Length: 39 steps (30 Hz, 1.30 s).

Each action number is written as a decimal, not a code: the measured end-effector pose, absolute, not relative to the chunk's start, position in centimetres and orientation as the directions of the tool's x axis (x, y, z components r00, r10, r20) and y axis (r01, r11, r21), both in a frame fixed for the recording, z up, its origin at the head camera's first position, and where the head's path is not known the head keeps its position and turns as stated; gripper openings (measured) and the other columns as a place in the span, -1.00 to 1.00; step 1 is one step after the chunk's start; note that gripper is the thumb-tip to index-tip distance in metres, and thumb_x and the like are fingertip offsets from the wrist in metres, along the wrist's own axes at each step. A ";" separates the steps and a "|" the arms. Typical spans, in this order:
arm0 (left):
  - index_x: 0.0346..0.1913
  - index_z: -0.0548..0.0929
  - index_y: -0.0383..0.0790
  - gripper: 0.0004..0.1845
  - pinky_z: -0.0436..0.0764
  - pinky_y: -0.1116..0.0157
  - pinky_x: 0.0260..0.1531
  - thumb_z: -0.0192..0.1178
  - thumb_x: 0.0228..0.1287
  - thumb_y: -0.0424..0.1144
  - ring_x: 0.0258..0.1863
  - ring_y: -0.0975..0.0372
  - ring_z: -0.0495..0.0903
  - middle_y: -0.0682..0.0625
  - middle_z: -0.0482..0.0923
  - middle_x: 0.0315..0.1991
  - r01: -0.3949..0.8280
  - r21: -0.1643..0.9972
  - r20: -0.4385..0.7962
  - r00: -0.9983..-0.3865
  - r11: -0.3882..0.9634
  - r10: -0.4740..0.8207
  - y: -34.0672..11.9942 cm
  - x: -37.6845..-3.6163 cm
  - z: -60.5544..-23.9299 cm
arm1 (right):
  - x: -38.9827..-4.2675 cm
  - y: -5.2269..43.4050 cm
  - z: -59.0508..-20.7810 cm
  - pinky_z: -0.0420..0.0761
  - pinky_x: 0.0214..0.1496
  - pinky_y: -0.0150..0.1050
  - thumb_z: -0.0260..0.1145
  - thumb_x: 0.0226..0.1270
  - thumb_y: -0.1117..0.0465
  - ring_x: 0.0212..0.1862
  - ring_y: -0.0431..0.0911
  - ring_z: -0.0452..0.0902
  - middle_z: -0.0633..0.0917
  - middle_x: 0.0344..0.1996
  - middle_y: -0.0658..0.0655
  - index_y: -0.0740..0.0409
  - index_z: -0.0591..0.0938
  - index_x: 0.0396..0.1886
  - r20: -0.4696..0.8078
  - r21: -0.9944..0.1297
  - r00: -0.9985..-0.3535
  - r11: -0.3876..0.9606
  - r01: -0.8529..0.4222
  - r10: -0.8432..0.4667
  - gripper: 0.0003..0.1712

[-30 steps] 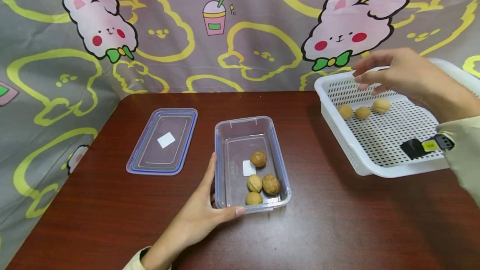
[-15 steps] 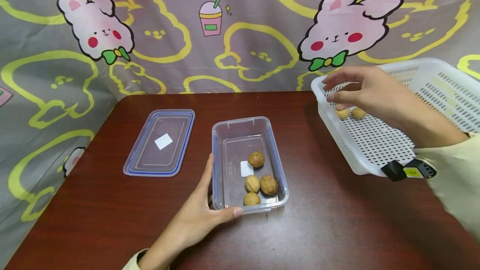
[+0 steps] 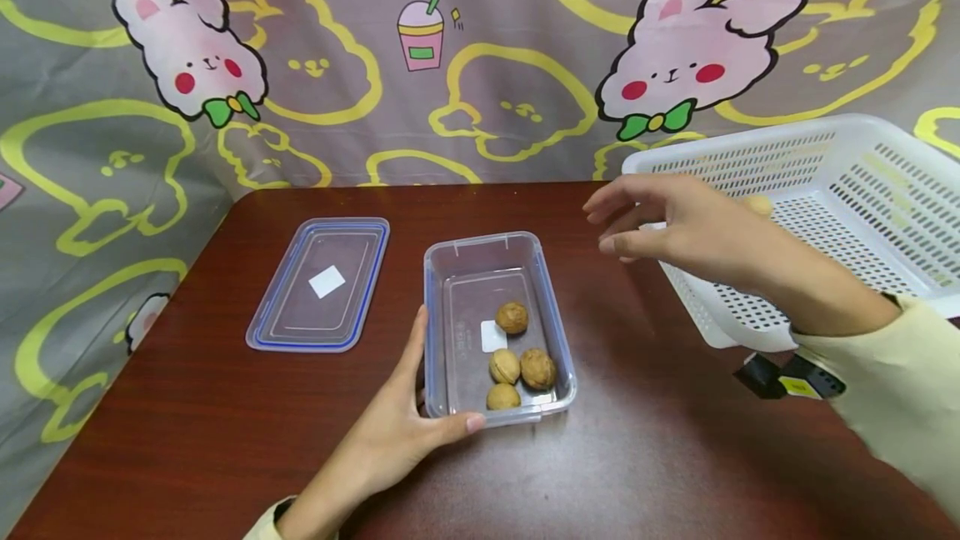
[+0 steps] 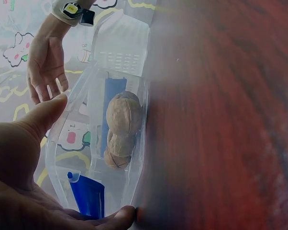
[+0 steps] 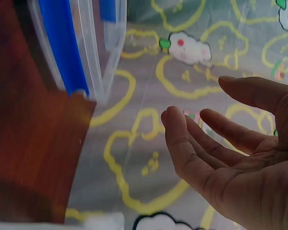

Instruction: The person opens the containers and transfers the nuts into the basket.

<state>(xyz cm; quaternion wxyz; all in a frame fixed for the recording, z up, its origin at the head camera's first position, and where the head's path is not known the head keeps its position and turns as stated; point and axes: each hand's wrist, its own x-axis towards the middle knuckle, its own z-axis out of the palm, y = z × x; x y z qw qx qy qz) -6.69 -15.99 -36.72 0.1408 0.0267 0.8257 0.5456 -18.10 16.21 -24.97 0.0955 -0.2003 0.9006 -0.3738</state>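
"What does your left hand (image 3: 393, 432) have?"
"I grip the clear box (image 3: 468, 290) by its near left corner; 4 walnuts (image 3: 504, 367) lie in its near right part."
"And your right hand (image 3: 690, 227)?"
"I hold it in the air, spread and loosely curved, near the left edge of the white basket (image 3: 817, 227)."

1. Backdrop: one creased grey cloth (image 3: 517, 11), standing behind the table and along its left side.
2. Cloth print: thick yellow cartoon outlines (image 3: 510, 50); two pale, black-outlined rabbit heads with red cheeks and green bows; one pink lidded cup (image 3: 422, 44) with green straw.
3. Table: dark reddish-brown, wood-grained top (image 3: 187, 407), far left corner rounded.
4. Light: pale, soft glare on the near tabletop.
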 end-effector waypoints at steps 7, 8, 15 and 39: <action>0.70 -0.35 0.33 0.45 0.59 0.16 0.22 0.64 0.08 -0.12 0.26 0.03 0.60 -0.21 -0.02 0.70 -0.107 0.920 -0.198 -0.957 0.378 0.211 -16.0 -6.7 -36.8 | -17.1 14.1 -26.0 0.70 0.08 -0.16 0.43 0.42 0.25 0.02 -0.09 0.73 0.78 0.04 0.11 0.12 0.66 0.20 -0.026 -0.762 -0.856 0.564 -0.318 -0.517 -0.62; 0.70 -0.35 0.32 0.44 0.60 0.17 0.21 0.63 0.09 -0.13 0.26 0.02 0.60 -0.22 -0.02 0.70 -0.104 0.923 -0.195 -0.956 0.370 0.218 -16.0 -6.7 -36.8 | -17.1 13.8 -26.1 0.69 0.10 -0.12 0.43 0.43 0.25 0.02 -0.08 0.73 0.78 0.05 0.12 0.13 0.66 0.20 -0.024 -0.774 -0.850 0.548 -0.317 -0.527 -0.62; 0.70 -0.36 0.31 0.44 0.60 0.20 0.20 0.63 0.10 -0.14 0.27 0.02 0.60 -0.20 -0.03 0.70 -0.109 0.930 -0.198 -0.953 0.352 0.228 -16.0 -6.7 -36.7 | -16.7 11.8 -27.4 0.70 0.16 0.06 0.39 0.43 0.30 0.08 0.00 0.71 0.76 0.08 0.15 0.16 0.66 0.20 -0.022 -0.803 -0.818 0.497 -0.328 -0.575 -0.63; 0.70 -0.38 0.29 0.43 0.61 0.13 0.23 0.61 0.13 -0.14 0.29 0.00 0.58 -0.25 0.01 0.68 -0.105 0.932 -0.198 -0.949 0.348 0.245 -16.2 -6.8 -36.7 | -18.1 6.4 -30.3 0.66 0.25 0.04 0.32 0.37 0.36 0.27 0.12 0.60 0.68 0.21 0.27 0.24 0.59 0.29 -0.175 -0.756 -0.773 0.586 -0.292 -0.610 -0.52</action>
